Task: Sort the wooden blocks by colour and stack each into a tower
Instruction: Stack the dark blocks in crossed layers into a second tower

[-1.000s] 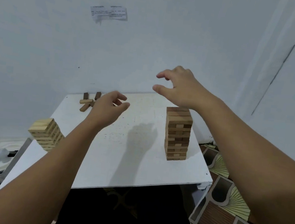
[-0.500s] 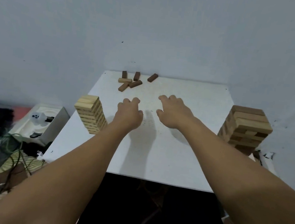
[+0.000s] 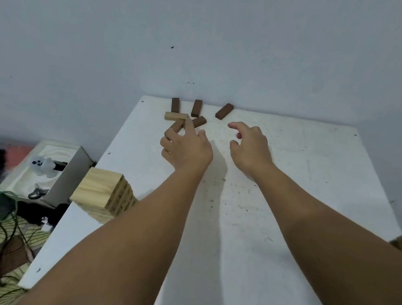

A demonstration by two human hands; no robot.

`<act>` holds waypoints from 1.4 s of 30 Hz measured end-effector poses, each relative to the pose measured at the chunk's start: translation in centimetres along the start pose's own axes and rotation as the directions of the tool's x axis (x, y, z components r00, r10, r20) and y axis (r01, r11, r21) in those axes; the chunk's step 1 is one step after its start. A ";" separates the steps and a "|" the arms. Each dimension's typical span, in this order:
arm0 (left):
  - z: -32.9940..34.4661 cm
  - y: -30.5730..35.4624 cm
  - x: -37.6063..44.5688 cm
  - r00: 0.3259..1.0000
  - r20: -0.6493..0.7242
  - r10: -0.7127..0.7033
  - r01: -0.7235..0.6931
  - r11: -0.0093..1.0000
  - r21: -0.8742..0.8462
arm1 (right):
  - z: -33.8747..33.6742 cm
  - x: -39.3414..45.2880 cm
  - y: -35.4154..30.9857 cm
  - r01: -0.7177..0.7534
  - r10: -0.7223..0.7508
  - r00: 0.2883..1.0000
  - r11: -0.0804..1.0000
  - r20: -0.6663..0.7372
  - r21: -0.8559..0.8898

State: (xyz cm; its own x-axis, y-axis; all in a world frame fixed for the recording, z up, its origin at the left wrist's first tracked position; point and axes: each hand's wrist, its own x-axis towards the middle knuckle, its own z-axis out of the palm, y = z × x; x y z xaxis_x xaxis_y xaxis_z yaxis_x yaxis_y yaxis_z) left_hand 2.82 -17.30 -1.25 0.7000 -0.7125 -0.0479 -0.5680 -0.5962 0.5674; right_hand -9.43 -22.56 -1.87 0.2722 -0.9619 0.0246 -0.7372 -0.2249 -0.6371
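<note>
The white bench [image 3: 269,273] stands against the wall. At its far edge lie five dark blocks [image 3: 196,107] and one light block [image 3: 176,116]; a light tower [image 3: 105,195] stands at the left edge.

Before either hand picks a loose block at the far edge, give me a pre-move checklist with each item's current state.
1. Left hand free of any block: cannot tell; its fingertips overlap a dark block.
2. Right hand free: ok, fingers loosely curled, holding nothing.
3. Loose dark brown wooden blocks lying flat in front of the hands: ok.
4. Single light pine block separable from the dark ones: not ok, it touches them.
5. Light wooden tower upright at the white table's left edge: ok.
6. Dark tower in view: not ok, only a sliver at the right edge.
</note>
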 end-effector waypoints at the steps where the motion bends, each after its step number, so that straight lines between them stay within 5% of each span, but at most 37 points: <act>1: 0.3 0.3 0.8 1.000 -0.001 -0.021 0.021 1.000 -0.003 | 0.2 1.1 -0.2 0.000 0.000 1.000 1.000 0.002 -0.011; 6: 1.4 0.7 3.5 0.992 0.081 -0.092 0.089 0.995 0.039 | 1.3 4.8 -1.1 0.076 -0.065 0.995 0.986 0.081 -0.150; 15: 2.1 0.1 3.4 0.997 0.075 -0.009 -0.004 0.985 0.170 | 2.2 7.3 -1.4 0.147 -0.044 0.967 0.900 0.250 -0.410; 32: -1.4 -1.7 -5.7 0.971 0.201 0.127 -0.165 0.970 0.180 | 1.0 -6.5 1.8 0.070 -0.047 0.996 0.951 0.081 -0.301; 42: -3.2 -5.8 -14.0 0.895 0.352 0.273 -0.332 0.936 0.119 | -0.7 -17.3 3.2 0.080 -0.067 0.996 0.973 0.066 -0.217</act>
State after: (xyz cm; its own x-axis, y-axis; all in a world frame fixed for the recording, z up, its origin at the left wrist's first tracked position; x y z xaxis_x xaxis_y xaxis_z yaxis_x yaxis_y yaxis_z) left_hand -2.29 -2.69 -1.19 0.3191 -0.9310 -0.1773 -0.8155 -0.3651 0.4490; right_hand -16.93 -6.75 -3.76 0.3612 -0.9323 0.0165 -0.8295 -0.3293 -0.4511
